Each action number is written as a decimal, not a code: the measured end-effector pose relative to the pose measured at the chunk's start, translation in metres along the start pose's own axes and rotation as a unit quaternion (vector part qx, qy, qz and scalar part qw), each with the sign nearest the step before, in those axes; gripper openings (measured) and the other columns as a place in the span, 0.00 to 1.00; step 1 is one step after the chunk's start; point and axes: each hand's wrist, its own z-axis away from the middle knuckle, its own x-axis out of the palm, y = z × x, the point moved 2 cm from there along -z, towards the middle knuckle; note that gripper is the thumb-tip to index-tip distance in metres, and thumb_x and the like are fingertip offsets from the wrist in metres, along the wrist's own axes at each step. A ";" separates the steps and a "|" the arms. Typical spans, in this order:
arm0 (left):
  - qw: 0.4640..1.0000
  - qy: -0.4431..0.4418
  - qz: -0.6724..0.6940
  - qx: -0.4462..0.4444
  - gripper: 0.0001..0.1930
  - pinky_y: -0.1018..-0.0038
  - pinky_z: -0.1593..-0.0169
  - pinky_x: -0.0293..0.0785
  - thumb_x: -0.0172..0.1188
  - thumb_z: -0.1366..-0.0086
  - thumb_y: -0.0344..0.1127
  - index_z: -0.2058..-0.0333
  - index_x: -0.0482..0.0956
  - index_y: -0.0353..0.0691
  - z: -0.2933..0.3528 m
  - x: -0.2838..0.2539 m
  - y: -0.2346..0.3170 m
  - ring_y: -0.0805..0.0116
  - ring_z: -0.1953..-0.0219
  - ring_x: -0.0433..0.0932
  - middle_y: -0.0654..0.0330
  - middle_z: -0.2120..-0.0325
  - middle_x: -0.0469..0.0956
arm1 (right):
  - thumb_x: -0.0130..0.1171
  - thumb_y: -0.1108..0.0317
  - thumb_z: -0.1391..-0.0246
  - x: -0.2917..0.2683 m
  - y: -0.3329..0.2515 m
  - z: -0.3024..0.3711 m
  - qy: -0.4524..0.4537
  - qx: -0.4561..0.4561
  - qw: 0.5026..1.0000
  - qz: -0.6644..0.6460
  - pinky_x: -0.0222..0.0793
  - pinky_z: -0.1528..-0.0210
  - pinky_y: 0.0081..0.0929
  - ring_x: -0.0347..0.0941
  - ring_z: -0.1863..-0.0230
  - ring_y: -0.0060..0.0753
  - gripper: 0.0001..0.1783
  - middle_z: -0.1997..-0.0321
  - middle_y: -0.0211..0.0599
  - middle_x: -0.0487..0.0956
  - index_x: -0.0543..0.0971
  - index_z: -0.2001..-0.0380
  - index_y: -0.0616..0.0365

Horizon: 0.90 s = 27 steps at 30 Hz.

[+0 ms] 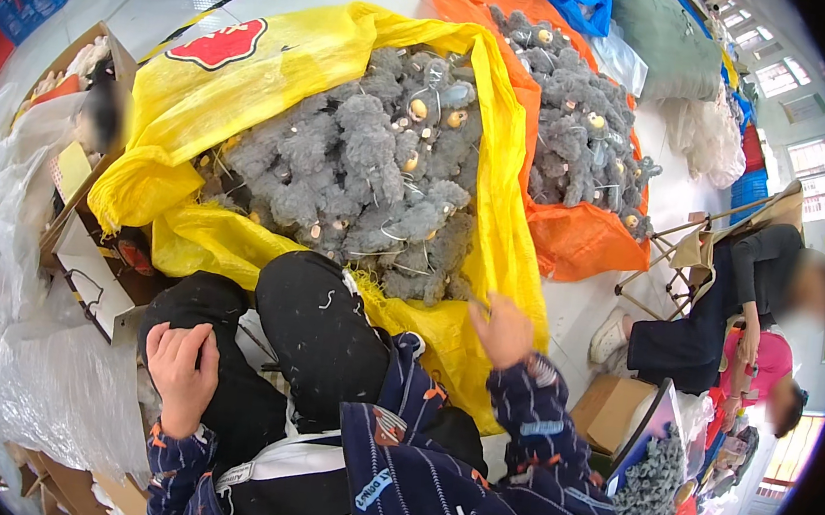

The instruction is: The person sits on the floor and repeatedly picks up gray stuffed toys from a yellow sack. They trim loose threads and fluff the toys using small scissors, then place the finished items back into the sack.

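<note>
Clearly the nearer hand to the grey fluffy pile [364,147] is the right hand [499,329], which hangs at centre right of the frame over the lower right part of the yellow sack [183,98]. From its fingertips the pile lies upward and to the left, its lowest tufts just beside them; whether skin and fluff touch cannot be told. The right hand's fingers are partly bent, pointing toward the upper left, and the pictures do not show whether anything small is pinched between them. The pile fills the sack's wide mouth around the upper middle of the frame, a broad heap with no single long axis, its pieces lying every way, with pale round parts and thin strings among the fluff. Along its right side, the sack's folded edge runs roughly from top to bottom, passing between the pile and an orange sack [575,242] that holds a second heap of grey pieces [568,133]. The left hand [182,369], at lower left, rests on the black trousers [309,337] with fingers loosely bent and nothing visible in its grasp; from there the pile is up and to the right, farther off, with the knees partly between. Beyond the left hand, clear plastic sheeting [67,387] spreads down the left side, while a seated person [665,346] is at the right.
</note>
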 end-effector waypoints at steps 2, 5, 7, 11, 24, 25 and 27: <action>1.000 -0.019 0.008 -0.014 0.07 0.67 0.55 0.63 0.58 0.51 0.22 0.71 0.74 0.37 -0.005 0.003 0.004 0.63 0.74 0.71 0.59 0.79 0.72 | 0.55 0.52 0.53 0.015 0.004 -0.053 0.056 -0.038 0.998 -0.002 0.68 0.71 0.41 0.72 0.71 0.48 0.19 0.69 0.42 0.74 0.71 0.68 0.57; 0.999 -0.033 0.000 -0.009 0.09 0.66 0.57 0.64 0.59 0.54 0.22 0.72 0.75 0.39 -0.013 0.007 0.007 0.64 0.75 0.72 0.60 0.80 0.73 | 0.59 0.52 0.56 0.046 0.017 -0.128 -0.003 0.066 0.995 0.080 0.70 0.64 0.41 0.73 0.64 0.52 0.36 0.46 0.56 0.62 0.60 0.48 0.59; 0.999 -0.035 -0.010 -0.009 0.09 0.66 0.57 0.64 0.60 0.55 0.23 0.72 0.75 0.39 -0.011 0.007 0.007 0.64 0.74 0.72 0.61 0.79 0.74 | 0.62 0.54 0.59 0.068 0.041 -0.164 -0.059 0.140 0.985 0.080 0.68 0.57 0.42 0.70 0.56 0.55 0.43 0.40 0.61 0.55 0.54 0.43 0.58; 0.999 -0.051 -0.009 -0.010 0.09 0.67 0.58 0.65 0.61 0.56 0.24 0.73 0.75 0.41 -0.017 0.006 0.008 0.67 0.75 0.72 0.64 0.80 0.74 | 0.48 0.61 0.51 0.121 0.129 -0.189 -0.116 0.258 0.955 0.094 0.70 0.59 0.41 0.73 0.57 0.48 0.18 0.58 0.51 0.75 0.70 0.56 0.56; 0.999 -0.032 -0.007 -0.022 0.08 0.69 0.61 0.66 0.60 0.55 0.23 0.74 0.75 0.39 -0.021 0.010 0.009 0.64 0.76 0.72 0.61 0.81 0.73 | 0.53 0.58 0.52 0.153 0.010 -0.056 -0.119 0.014 0.955 -0.271 0.67 0.67 0.41 0.72 0.68 0.56 0.18 0.73 0.58 0.74 0.74 0.69 0.67; 0.999 -0.039 -0.005 -0.016 0.08 0.69 0.61 0.66 0.60 0.55 0.22 0.73 0.74 0.39 -0.024 0.009 0.010 0.64 0.76 0.72 0.61 0.81 0.73 | 0.53 0.59 0.51 0.146 0.006 -0.036 -0.103 -0.002 0.938 -0.332 0.67 0.67 0.40 0.73 0.69 0.54 0.18 0.74 0.57 0.75 0.74 0.68 0.67; 0.999 -0.026 0.008 -0.016 0.08 0.69 0.61 0.66 0.59 0.55 0.22 0.73 0.74 0.39 -0.023 0.010 0.008 0.65 0.77 0.72 0.61 0.81 0.73 | 0.53 0.60 0.51 0.105 -0.008 -0.001 -0.200 0.033 0.921 -0.334 0.67 0.68 0.37 0.73 0.71 0.49 0.17 0.75 0.55 0.74 0.75 0.68 0.67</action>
